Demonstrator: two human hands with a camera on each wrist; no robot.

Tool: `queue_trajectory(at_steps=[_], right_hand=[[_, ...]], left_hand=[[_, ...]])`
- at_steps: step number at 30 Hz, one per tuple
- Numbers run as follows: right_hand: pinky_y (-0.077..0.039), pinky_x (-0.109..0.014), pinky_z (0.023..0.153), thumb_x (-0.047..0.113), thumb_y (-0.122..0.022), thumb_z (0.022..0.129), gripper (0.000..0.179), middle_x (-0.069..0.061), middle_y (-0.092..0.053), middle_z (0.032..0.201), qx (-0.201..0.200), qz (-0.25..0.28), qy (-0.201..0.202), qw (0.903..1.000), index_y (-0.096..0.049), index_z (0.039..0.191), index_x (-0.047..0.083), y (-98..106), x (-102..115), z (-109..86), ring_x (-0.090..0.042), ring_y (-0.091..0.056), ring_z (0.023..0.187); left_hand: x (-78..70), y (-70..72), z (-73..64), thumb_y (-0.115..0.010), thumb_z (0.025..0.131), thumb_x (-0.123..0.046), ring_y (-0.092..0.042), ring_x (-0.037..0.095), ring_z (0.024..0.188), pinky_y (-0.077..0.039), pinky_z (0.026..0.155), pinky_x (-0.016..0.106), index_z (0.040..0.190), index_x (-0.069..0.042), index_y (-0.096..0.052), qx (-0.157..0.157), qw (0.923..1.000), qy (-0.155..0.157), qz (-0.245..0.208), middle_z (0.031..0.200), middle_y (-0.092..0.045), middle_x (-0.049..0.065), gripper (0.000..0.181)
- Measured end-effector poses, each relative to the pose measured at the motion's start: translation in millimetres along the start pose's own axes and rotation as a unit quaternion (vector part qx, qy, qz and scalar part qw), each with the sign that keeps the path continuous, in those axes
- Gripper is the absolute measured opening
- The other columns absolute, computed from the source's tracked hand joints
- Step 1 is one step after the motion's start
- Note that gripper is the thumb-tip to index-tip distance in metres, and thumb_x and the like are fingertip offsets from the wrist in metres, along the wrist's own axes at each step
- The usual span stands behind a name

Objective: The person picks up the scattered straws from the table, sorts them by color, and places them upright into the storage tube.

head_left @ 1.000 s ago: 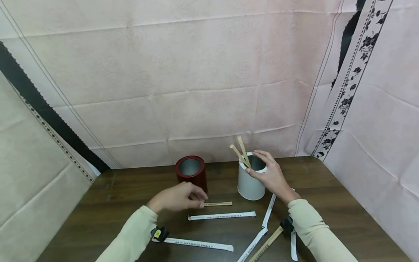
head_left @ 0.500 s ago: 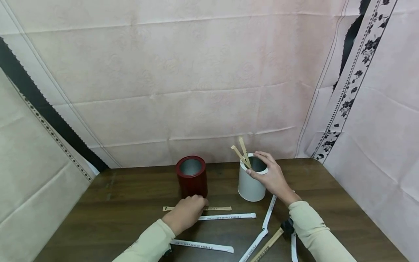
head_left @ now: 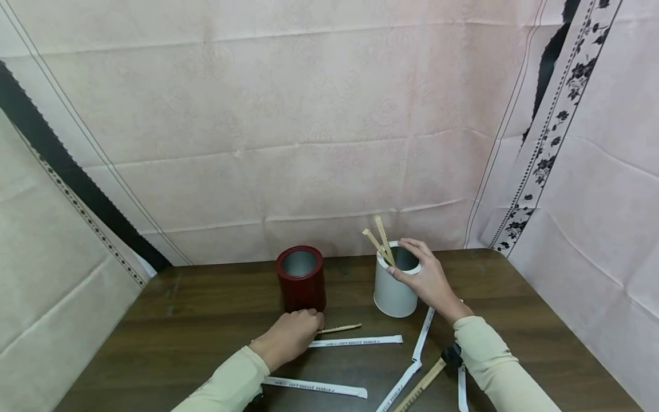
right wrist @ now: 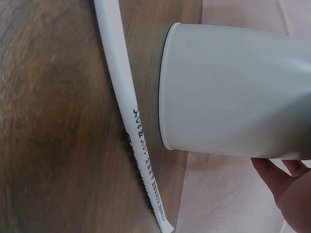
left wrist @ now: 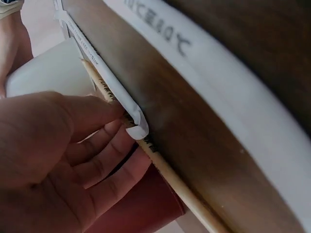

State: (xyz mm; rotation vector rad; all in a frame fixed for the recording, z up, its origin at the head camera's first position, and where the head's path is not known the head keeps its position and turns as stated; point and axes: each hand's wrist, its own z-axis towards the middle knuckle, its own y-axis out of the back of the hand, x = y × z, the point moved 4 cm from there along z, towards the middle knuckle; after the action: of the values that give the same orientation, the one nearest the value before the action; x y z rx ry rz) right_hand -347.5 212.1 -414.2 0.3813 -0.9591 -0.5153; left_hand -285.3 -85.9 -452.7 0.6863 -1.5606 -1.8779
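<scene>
My left hand (head_left: 290, 337) pinches a narrow tan paper packet (left wrist: 180, 187) with dark print between thumb and fingers, low over the table. In the head view the packet's right end (head_left: 342, 328) sticks out past the fingers, and the rest is hidden by the hand. Just behind stands a dark red canister (head_left: 304, 289), open at the top. My right hand (head_left: 424, 277) grips the rim of a white canister (head_left: 393, 294), thumb at the near side and fingers over the far side. Two tan packets (head_left: 381, 243) lean upright out of the white canister.
White printed packets lie on the brown wooden table (head_left: 154, 343): one (head_left: 360, 341) before the canisters, another (head_left: 324, 387) nearer, and a pair end to end (head_left: 407, 377) at right. Another tan packet (head_left: 422, 386) lies by my right wrist. Pale cloth (head_left: 329, 114) hangs behind.
My left hand came down onto the tan packet, took it between the fingers and tilted it, its right end turning slightly up. The right hand stays on the white canister.
</scene>
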Motion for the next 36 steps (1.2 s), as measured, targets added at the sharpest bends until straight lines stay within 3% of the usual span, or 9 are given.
queue_trajectory(at_steps=[5,10,15,19,23,28,33,36], right_hand=[[-0.039,-0.057,0.102,0.041,-0.082,0.081,0.074,-0.006,-0.046,0.145,0.001,-0.004,-0.001,1.0000,-0.054,0.142,0.009,0,0,-0.5,-0.029,-0.043,0.133],[-0.039,-0.057,0.103,0.041,-0.082,0.081,0.074,-0.006,-0.046,0.144,-0.003,-0.005,0.001,1.0000,-0.054,0.141,0.009,2,-1,-0.4,-0.029,-0.044,0.133],[-0.040,-0.056,0.103,0.039,-0.083,0.080,0.073,-0.005,-0.046,0.144,-0.005,0.003,0.004,1.0000,-0.055,0.140,0.009,2,-3,-1.1,-0.029,-0.044,0.133],[-0.040,-0.054,0.103,0.040,-0.083,0.080,0.073,-0.004,-0.046,0.144,-0.004,0.011,0.006,0.9999,-0.055,0.140,0.009,0,-2,-1.3,-0.028,-0.044,0.132],[-0.040,-0.055,0.104,0.040,-0.083,0.080,0.073,-0.005,-0.047,0.143,-0.008,0.007,0.006,0.9999,-0.055,0.140,0.009,0,-2,-1.1,-0.028,-0.046,0.131],[-0.040,-0.054,0.104,0.040,-0.084,0.079,0.072,-0.005,-0.048,0.142,-0.013,0.001,0.008,0.9999,-0.056,0.139,0.009,-1,-1,-0.9,-0.028,-0.046,0.131],[-0.040,-0.053,0.104,0.040,-0.084,0.079,0.073,-0.004,-0.048,0.142,-0.013,0.003,0.006,0.9999,-0.056,0.139,0.009,-2,0,-0.8,-0.027,-0.046,0.131],[-0.039,-0.053,0.105,0.039,-0.084,0.080,0.072,-0.004,-0.048,0.142,-0.011,0.003,0.005,0.9999,-0.056,0.139,0.009,-2,1,-0.6,-0.027,-0.046,0.131]], left_hand=[[-4.6,6.3,0.5,-0.067,0.093,-0.008,-0.063,0.012,0.076,-0.052,0.055,0.025,0.100,-0.014,-0.069,-0.014,0.9987,-0.016,0.045,0.090,-0.063,-0.002,0.010],[-13.9,35.1,7.5,-0.068,0.094,-0.014,-0.062,0.013,0.080,-0.050,0.053,0.023,0.109,-0.017,-0.070,-0.080,0.9956,-0.021,0.044,0.096,-0.062,-0.004,0.015],[-24.3,76.0,18.2,-0.065,0.098,-0.017,-0.060,0.005,0.079,-0.049,0.057,0.020,0.114,-0.017,-0.067,-0.135,0.9896,-0.023,-0.043,0.101,-0.062,-0.008,0.016],[-30.9,106.9,30.4,-0.063,0.098,-0.015,-0.057,0.002,0.079,-0.052,0.066,0.022,0.115,-0.016,-0.065,-0.172,0.9776,-0.017,-0.120,0.100,-0.064,-0.008,0.016],[-36.9,134.3,49.4,-0.062,0.099,-0.015,-0.061,0.001,0.083,-0.054,0.071,0.022,0.117,-0.015,-0.064,-0.202,0.9559,-0.010,-0.213,0.099,-0.067,-0.007,0.018],[-46.1,165.7,73.7,-0.060,0.099,-0.011,-0.068,0.010,0.088,-0.056,0.073,0.021,0.118,-0.007,-0.064,-0.258,0.9129,-0.023,-0.316,0.102,-0.070,0.003,0.019],[-57.7,194.4,96.0,-0.061,0.099,-0.010,-0.071,0.016,0.090,-0.056,0.075,0.021,0.116,-0.001,-0.062,-0.330,0.8783,-0.036,-0.344,0.104,-0.070,0.009,0.020],[-65.0,204.4,111.4,-0.062,0.099,-0.010,-0.071,0.016,0.090,-0.056,0.076,0.021,0.117,-0.001,-0.062,-0.352,0.8699,-0.039,-0.344,0.104,-0.071,0.009,0.020]])
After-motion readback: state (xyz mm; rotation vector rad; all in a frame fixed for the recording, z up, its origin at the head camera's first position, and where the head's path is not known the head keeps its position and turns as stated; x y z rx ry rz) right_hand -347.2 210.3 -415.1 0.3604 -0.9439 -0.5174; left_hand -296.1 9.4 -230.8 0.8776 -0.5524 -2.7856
